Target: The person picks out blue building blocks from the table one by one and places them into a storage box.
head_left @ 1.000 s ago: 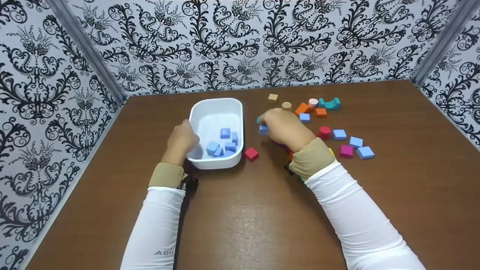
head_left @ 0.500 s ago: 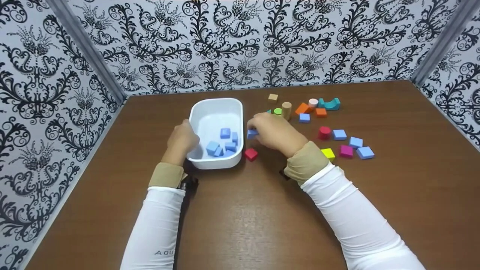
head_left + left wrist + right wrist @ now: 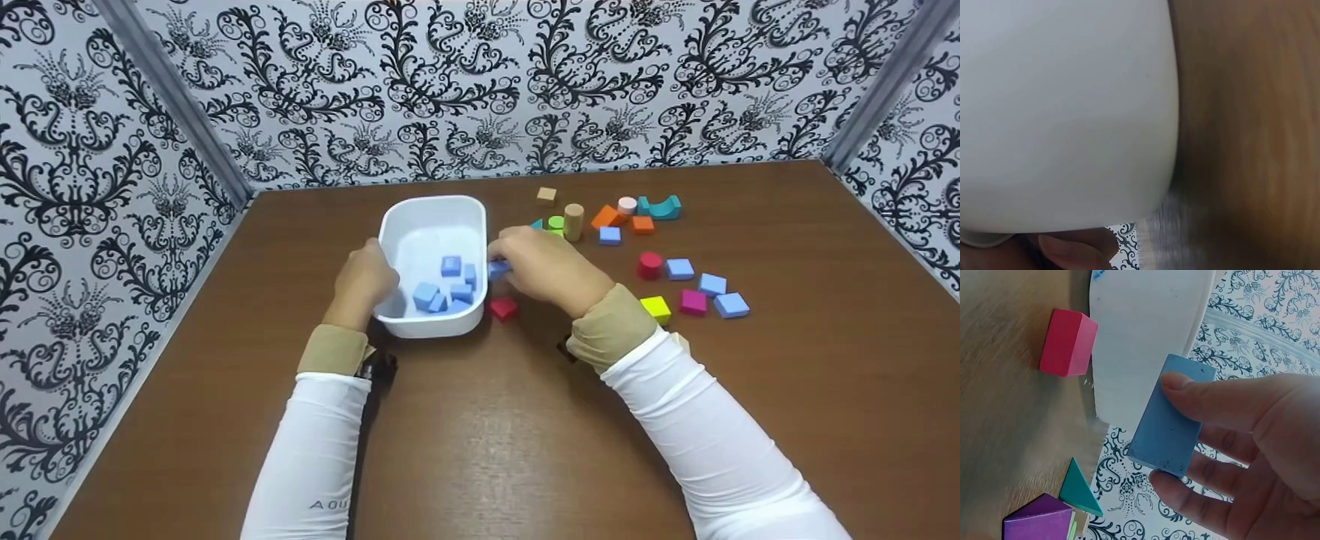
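Note:
My left hand (image 3: 365,277) grips the left rim of a white plastic tub (image 3: 431,328), its fingers (image 3: 1069,250) showing below the tub wall in the left wrist view. Several blue blocks (image 3: 425,295) lie inside the tub. Between the thumb and fingers of my right hand (image 3: 551,266) is a flat rectangular blue block (image 3: 1171,419), held just outside the tub's right wall. A red block (image 3: 503,308) sits on the table by that wall, below the right hand in the head view.
Blue flat blocks (image 3: 712,284), a magenta block (image 3: 693,302), a yellow block (image 3: 656,309) and a red cylinder (image 3: 649,265) lie to the right. Farther back stand a wooden cylinder (image 3: 573,222), orange blocks (image 3: 607,217) and a teal arch (image 3: 664,208). Patterned walls (image 3: 480,97) border the table.
My right hand has carried the blue block leftward to the tub's right side, uncovering the yellow block and green pieces. Over the last half second it has shifted only slightly. The left hand stays put.

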Motion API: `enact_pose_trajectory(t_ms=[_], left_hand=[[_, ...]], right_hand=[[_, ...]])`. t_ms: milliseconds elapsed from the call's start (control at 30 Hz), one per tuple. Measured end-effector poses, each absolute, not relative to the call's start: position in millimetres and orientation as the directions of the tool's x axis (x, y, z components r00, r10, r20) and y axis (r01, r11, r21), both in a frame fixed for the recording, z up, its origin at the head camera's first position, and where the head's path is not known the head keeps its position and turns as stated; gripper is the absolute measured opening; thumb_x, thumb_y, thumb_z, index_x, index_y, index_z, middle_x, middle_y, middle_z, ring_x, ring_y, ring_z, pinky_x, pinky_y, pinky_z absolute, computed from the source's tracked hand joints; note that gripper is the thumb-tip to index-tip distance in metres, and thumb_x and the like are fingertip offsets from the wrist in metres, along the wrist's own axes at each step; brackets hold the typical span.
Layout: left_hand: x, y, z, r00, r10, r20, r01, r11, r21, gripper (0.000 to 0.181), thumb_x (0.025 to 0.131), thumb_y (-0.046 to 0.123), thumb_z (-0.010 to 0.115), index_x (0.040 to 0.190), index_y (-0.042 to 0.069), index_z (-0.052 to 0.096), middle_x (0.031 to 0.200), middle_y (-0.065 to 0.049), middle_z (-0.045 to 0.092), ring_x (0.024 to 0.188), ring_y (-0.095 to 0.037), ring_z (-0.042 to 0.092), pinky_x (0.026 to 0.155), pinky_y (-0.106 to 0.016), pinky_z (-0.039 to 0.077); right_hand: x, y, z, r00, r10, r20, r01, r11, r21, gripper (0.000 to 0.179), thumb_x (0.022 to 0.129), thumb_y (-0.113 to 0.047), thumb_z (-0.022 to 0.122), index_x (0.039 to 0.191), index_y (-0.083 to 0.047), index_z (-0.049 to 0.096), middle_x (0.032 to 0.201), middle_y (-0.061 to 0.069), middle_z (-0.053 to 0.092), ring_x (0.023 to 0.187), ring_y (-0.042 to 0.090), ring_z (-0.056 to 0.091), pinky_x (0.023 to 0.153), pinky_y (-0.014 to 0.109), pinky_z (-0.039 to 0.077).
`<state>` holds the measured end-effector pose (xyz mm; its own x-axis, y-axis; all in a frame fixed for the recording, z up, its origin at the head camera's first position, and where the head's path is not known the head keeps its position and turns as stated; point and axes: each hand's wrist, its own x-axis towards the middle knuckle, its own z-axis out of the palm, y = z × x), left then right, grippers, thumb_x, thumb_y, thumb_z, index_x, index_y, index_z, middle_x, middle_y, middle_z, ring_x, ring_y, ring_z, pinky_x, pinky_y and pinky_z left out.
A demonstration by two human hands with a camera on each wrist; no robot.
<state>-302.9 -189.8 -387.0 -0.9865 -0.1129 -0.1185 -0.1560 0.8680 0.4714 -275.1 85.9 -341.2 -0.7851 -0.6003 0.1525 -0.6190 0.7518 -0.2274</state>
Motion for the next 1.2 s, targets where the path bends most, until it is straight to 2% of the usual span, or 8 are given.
enact_pose_trajectory(t_ms=[333, 533, 800, 1000, 1200], left_hand=[[-303.2, -188.7, -385.4, -0.985, -0.111, -0.130, -0.161, 0.863, 0.479, 0.065, 0.099, 0.005, 0.050, 0.159, -0.010, 0.031, 0.149, -0.033, 0.053, 0.134, -0.044, 0.057, 0.112, -0.059, 0.047], [-303.4, -189.7, -386.1, -0.986, -0.111, -0.127, -0.158, 0.867, 0.472, 0.065, 0.098, 0.005, 0.051, 0.158, -0.010, 0.033, 0.148, -0.033, 0.054, 0.132, -0.044, 0.058, 0.111, -0.059, 0.047], [-304.1, -191.0, -389.0, -0.988, -0.116, -0.099, -0.149, 0.870, 0.471, 0.060, 0.095, 0.006, 0.055, 0.152, -0.010, 0.041, 0.142, -0.033, 0.058, 0.126, -0.044, 0.061, 0.107, -0.058, 0.049], [-304.9, -191.7, -389.3, -0.988, -0.116, -0.101, -0.150, 0.870, 0.469, 0.060, 0.095, 0.006, 0.055, 0.151, -0.010, 0.041, 0.141, -0.033, 0.058, 0.126, -0.046, 0.061, 0.107, -0.059, 0.049], [-305.3, -191.1, -389.4, -0.988, -0.113, -0.102, -0.148, 0.873, 0.465, 0.060, 0.096, 0.006, 0.054, 0.151, -0.010, 0.041, 0.140, -0.034, 0.058, 0.127, -0.047, 0.061, 0.107, -0.060, 0.049]], right_hand=[[-269.0, 83.0, -333.8, -0.760, -0.612, 0.217, -0.649, 0.724, -0.232, 0.020, 0.095, -0.005, 0.077, 0.115, -0.007, 0.080, 0.104, 0.011, 0.072, 0.096, 0.028, 0.069, 0.092, 0.042, 0.057], [-262.2, 71.3, -335.6, -0.725, -0.660, 0.197, -0.688, 0.688, -0.229, 0.022, 0.096, -0.009, 0.078, 0.119, -0.007, 0.080, 0.106, 0.010, 0.072, 0.096, 0.026, 0.069, 0.094, 0.039, 0.058], [-257.3, 60.0, -341.4, -0.607, -0.744, 0.281, -0.794, 0.580, -0.181, 0.019, 0.094, -0.009, 0.081, 0.114, -0.010, 0.081, 0.103, 0.008, 0.072, 0.094, 0.025, 0.071, 0.092, 0.038, 0.059], [-254.4, 54.8, -344.7, -0.513, -0.790, 0.336, -0.858, 0.490, -0.155, 0.018, 0.094, -0.006, 0.081, 0.111, -0.007, 0.081, 0.104, 0.009, 0.073, 0.096, 0.025, 0.071, 0.094, 0.036, 0.059], [-251.6, 52.7, -347.2, -0.466, -0.809, 0.358, -0.885, 0.426, -0.187, 0.017, 0.094, -0.005, 0.081, 0.111, -0.006, 0.081, 0.105, 0.009, 0.072, 0.098, 0.023, 0.071, 0.097, 0.034, 0.058]])
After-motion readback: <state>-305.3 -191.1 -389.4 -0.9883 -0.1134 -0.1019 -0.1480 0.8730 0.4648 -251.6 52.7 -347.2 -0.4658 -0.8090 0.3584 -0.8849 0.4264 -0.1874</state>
